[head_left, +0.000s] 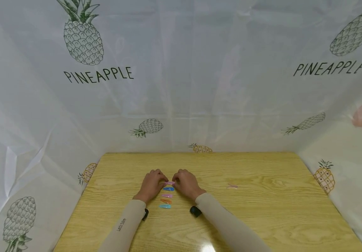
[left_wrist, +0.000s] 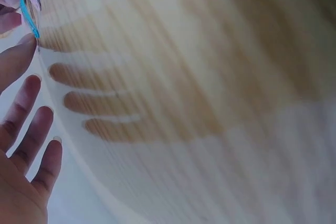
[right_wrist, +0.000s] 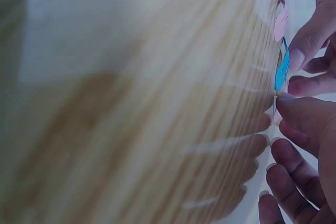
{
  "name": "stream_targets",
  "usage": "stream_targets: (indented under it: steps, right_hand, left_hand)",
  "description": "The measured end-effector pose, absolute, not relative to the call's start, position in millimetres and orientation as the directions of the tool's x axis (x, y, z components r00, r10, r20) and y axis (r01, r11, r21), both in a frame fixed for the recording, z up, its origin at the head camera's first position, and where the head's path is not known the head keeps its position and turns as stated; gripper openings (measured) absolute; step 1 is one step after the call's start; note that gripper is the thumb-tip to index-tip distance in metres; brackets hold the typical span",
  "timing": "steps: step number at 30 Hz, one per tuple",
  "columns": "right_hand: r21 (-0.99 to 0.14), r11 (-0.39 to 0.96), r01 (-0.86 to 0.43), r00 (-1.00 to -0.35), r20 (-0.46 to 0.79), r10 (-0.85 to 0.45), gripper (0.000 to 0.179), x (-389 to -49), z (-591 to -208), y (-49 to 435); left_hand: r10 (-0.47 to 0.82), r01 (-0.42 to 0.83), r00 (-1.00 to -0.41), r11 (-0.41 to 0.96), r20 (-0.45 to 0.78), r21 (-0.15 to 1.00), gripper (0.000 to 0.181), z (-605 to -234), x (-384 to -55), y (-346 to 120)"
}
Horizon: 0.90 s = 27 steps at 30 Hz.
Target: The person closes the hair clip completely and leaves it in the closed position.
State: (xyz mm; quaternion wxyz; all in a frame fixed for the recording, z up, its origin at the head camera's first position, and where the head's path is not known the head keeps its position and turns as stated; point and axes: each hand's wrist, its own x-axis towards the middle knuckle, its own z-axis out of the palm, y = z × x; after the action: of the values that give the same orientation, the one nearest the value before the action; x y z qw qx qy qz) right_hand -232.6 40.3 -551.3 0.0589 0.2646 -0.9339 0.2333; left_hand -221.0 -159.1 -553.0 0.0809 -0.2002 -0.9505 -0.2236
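A pink snap hair clip (head_left: 169,183) lies crosswise at the far end of a column of clips. My left hand (head_left: 151,184) pinches its left end between thumb and fingertips. At its right end, my right hand (head_left: 185,183) pinches it too. Just nearer sits a blue clip (head_left: 168,189), seen edge-on as a blue clip (right_wrist: 282,72) by the fingertips in the right wrist view. Below it follow another pink clip (head_left: 167,195), an orange clip (head_left: 166,201) and a light blue clip (head_left: 165,206). Fingers partly hide the far pink clip in both wrist views.
Off to the right on the wooden table (head_left: 278,210) lies one more pink clip (head_left: 232,186). A white pineapple-print sheet (head_left: 215,87) hangs behind and along both sides of the table. Dark wrist straps (head_left: 195,211) sit at the sleeve cuffs.
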Motion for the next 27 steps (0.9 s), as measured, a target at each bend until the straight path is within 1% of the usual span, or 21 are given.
stream_targets:
  steps: [3, 9, 13, 17, 22, 27]
  right_hand:
    - [-0.423, 0.740, -0.523, -0.852, 0.241, -0.465, 0.013, -230, -551, 45]
    - [-0.462, 0.742, -0.486, -0.874, 0.240, -0.422, 0.015, -224, -547, 62]
    - [-0.474, 0.737, -0.482, -0.876, 0.262, -0.405, 0.015, -219, -544, 77]
    - [-0.482, 0.730, -0.485, -0.874, 0.291, -0.389, 0.017, -213, -539, 92]
    - [-0.481, 0.740, -0.469, -0.881, 0.318, -0.351, 0.018, -204, -534, 109]
    - [-0.487, 0.754, -0.440, -0.891, 0.343, -0.298, 0.020, -196, -530, 127]
  left_hand:
    - [0.336, 0.413, -0.909, 0.815, 0.248, 0.406, 0.008, -552, -221, -161]
    - [0.305, 0.398, -0.913, 0.812, 0.270, 0.427, 0.014, -546, -217, -161]
    - [0.294, 0.399, -0.913, 0.795, 0.285, 0.457, 0.014, -538, -213, -154]
    - [0.313, 0.431, -0.897, 0.776, 0.312, 0.460, 0.012, -532, -208, -141]
    - [0.363, 0.493, -0.864, 0.748, 0.347, 0.444, 0.014, -532, -203, -121]
    - [0.398, 0.520, -0.850, 0.736, 0.345, 0.433, 0.015, -531, -197, -101]
